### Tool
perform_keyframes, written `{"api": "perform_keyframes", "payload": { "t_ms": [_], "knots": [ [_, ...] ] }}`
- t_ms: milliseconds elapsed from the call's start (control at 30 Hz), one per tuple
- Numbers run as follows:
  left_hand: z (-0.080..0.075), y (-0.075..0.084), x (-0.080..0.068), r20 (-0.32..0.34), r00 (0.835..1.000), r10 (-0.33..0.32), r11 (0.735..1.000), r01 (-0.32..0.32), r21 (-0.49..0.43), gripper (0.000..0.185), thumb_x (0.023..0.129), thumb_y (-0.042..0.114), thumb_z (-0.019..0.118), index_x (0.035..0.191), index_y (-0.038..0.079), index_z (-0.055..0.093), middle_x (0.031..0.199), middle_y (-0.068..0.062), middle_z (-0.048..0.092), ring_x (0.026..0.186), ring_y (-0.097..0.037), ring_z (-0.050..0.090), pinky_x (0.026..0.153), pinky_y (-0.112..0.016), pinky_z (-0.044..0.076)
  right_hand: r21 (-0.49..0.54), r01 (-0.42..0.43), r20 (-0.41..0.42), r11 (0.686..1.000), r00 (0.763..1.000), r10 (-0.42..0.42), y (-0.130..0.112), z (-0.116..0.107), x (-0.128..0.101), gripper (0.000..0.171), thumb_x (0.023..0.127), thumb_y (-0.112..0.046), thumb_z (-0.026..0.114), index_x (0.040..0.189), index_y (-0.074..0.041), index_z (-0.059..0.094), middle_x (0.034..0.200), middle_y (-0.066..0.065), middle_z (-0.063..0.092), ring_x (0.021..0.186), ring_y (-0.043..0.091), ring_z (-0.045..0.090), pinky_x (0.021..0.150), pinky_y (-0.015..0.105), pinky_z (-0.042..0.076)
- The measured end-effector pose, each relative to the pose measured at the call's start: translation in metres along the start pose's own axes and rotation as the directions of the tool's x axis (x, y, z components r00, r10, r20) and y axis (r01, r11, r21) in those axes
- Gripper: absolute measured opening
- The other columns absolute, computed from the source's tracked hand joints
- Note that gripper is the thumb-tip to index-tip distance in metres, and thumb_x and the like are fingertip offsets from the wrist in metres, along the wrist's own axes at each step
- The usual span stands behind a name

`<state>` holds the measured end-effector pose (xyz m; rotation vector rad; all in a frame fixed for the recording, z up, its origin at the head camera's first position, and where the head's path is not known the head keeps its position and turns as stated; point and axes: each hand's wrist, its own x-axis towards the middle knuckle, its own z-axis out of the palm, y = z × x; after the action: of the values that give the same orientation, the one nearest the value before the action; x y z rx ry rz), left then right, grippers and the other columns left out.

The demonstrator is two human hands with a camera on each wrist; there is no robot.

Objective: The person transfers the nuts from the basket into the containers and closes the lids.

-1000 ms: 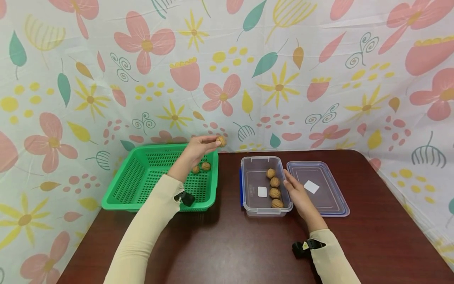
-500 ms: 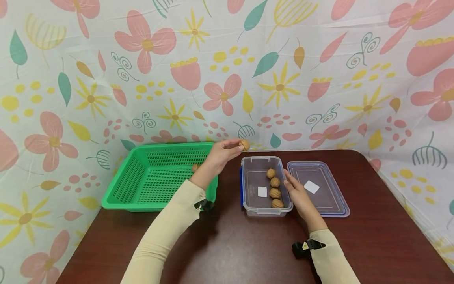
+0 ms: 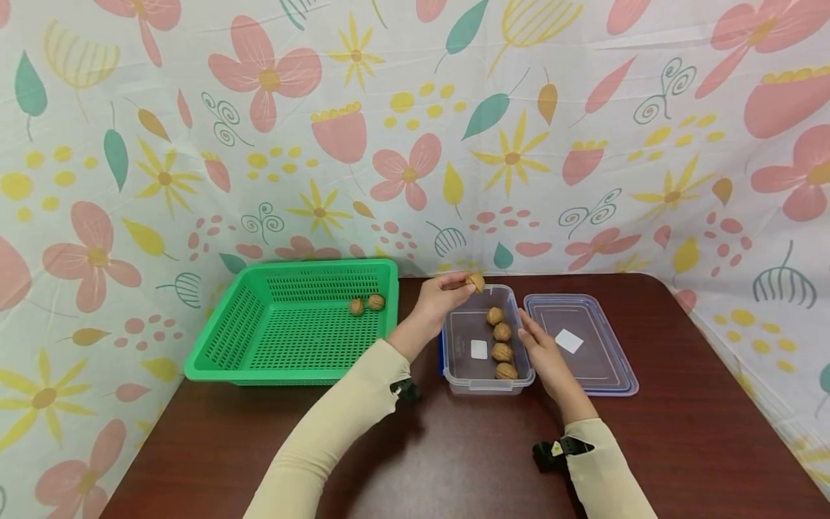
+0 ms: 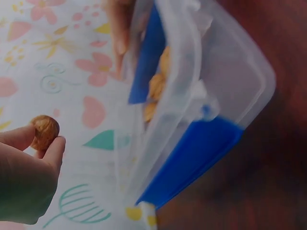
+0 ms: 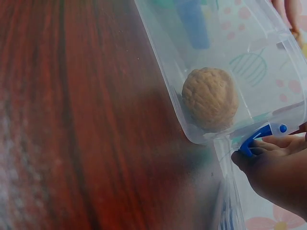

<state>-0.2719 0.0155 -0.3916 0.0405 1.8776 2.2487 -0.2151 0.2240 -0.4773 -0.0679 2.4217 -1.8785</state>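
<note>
My left hand (image 3: 437, 306) pinches a walnut (image 3: 475, 282) between thumb and fingertips, above the far end of a clear plastic food container (image 3: 463, 328). The left wrist view shows the same walnut (image 4: 46, 132) at the fingertips, apart from the container wall. Several walnuts (image 3: 502, 352) lie in a row along the container's right side. My right hand (image 3: 547, 360) rests against the outside of that right wall, fingers fairly straight. In the right wrist view it touches the wall beside a blue clasp (image 5: 256, 136); one walnut (image 5: 210, 99) shows through the plastic.
A green perforated basket (image 3: 214, 346) stands at the left with two walnuts (image 3: 366, 304) near its right end. The container's clear lid (image 3: 590, 339), with a white label, lies flat at the right. Behind the dark wooden table (image 3: 467, 454) hangs a floral cloth (image 3: 415, 144).
My left hand has carried the walnut rightward from above the basket to over the container's far end. My right hand has stayed at the container's side.
</note>
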Motion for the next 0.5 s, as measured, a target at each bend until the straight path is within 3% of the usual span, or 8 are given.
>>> {"api": "perform_keyframes", "payload": {
  "t_ms": [233, 500],
  "knots": [
    [0.012, -0.028, 0.005, -0.075, 0.996, -0.040, 0.998, 0.043, 0.038, 0.030, 0.088, 0.005, 0.070, 0.117, 0.003, 0.068, 0.106, -0.009, 0.067, 0.097, -0.019, 0.065, 0.085, -0.029, 0.055, 0.009, -0.017, 0.003, 1.000, 1.000, 0.017, 0.001, 0.000, 0.001, 0.053, 0.106, -0.017, 0.034, 0.155, -0.009, 0.016, 0.160, 0.017, 0.006, 0.145, 0.037, 0.003, 0.116, 0.055, 0.008],
    [0.025, -0.055, 0.005, -0.137, 0.991, 0.000, 0.996, 0.013, 0.092, 0.030, 0.087, 0.001, 0.069, 0.117, 0.000, 0.068, 0.105, -0.010, 0.067, 0.096, -0.018, 0.064, 0.084, -0.027, 0.054, 0.010, -0.025, 0.002, 1.000, 1.000, 0.025, 0.001, -0.001, 0.003, 0.052, 0.107, -0.016, 0.033, 0.155, -0.011, 0.015, 0.160, 0.016, 0.006, 0.146, 0.035, 0.002, 0.116, 0.055, 0.008]
  ]
}}
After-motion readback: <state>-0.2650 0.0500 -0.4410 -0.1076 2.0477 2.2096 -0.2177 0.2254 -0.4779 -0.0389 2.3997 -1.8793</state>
